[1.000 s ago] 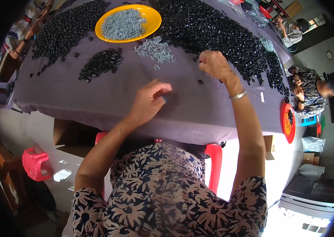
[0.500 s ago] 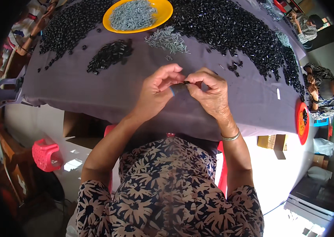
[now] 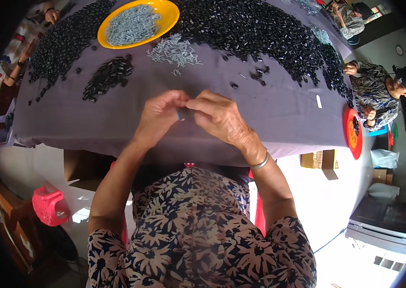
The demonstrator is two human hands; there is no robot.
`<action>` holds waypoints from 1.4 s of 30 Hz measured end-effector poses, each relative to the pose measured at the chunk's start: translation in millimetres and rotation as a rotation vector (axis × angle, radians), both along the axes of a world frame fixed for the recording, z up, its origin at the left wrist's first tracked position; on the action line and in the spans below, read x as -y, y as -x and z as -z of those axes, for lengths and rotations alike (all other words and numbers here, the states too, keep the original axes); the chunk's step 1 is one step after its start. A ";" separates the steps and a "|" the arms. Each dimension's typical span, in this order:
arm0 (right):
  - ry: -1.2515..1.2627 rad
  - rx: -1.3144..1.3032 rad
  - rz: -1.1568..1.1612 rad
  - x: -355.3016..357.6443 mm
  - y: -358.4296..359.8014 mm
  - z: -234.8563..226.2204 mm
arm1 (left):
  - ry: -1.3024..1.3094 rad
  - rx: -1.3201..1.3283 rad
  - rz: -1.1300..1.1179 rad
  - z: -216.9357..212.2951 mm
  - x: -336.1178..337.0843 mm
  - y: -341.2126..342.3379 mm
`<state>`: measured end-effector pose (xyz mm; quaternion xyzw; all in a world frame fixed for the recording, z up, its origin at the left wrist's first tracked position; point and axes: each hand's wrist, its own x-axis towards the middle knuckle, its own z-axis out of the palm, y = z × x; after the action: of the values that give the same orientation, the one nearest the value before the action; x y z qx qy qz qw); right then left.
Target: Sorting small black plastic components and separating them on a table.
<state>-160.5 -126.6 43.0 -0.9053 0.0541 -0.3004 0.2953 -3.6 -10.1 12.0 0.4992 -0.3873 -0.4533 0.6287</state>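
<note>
Both hands have come together above the purple-clothed tabletop (image 3: 279,115), left hand (image 3: 157,117) and right hand (image 3: 219,117) pinching one small dark plastic piece (image 3: 183,114) between closed fingertips, apparently being fitted together

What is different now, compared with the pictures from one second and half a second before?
One second ago the right hand was stretched to the big pile of black pieces and the left hand waited apart. It then drew back, and now both hands pinch a small dark piece together above the purple cloth. The yellow plate and piles look unchanged.
</note>
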 end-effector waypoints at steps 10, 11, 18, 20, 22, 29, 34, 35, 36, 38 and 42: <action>-0.161 -0.120 0.340 73.6 26.6 -18.2 | 0.063 0.171 0.011 -3.7 -1.1 -3.2; -0.157 -0.118 0.341 88.0 30.5 -19.3 | 0.064 0.182 0.016 -6.4 -0.1 -3.8; -0.071 -0.529 0.397 141.9 19.9 -11.5 | 0.168 0.671 -0.133 -1.2 -1.6 -7.6; -0.007 -0.556 0.367 148.0 12.8 -12.2 | 0.162 0.820 -0.142 3.4 -4.3 -8.4; -0.023 -0.719 0.279 154.6 7.4 -21.8 | 0.201 0.949 -0.200 7.1 0.0 -6.7; -0.239 -0.585 0.299 125.1 6.1 -18.6 | 0.174 1.066 -0.274 16.3 7.5 -14.2; -0.683 -0.147 0.055 45.2 -16.4 0.7 | 0.139 1.027 -0.258 20.9 7.5 -15.3; -0.706 -0.148 0.047 35.9 -20.6 2.8 | 0.135 1.011 -0.260 21.4 8.2 -15.7; -0.730 -0.149 0.039 29.2 -24.8 4.7 | 0.136 1.011 -0.261 21.2 8.4 -15.6; -0.709 -0.154 0.040 22.9 -29.3 16.7 | 0.099 1.011 -0.247 19.1 7.4 -12.7; -0.718 -0.148 0.007 19.9 -30.7 24.3 | 0.068 1.017 -0.262 16.5 5.3 -10.4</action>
<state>-129.8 -146.4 18.7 -0.7632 0.1807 -0.1968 0.5884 6.8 -15.4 -4.5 0.6798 -0.5922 -0.0586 0.4287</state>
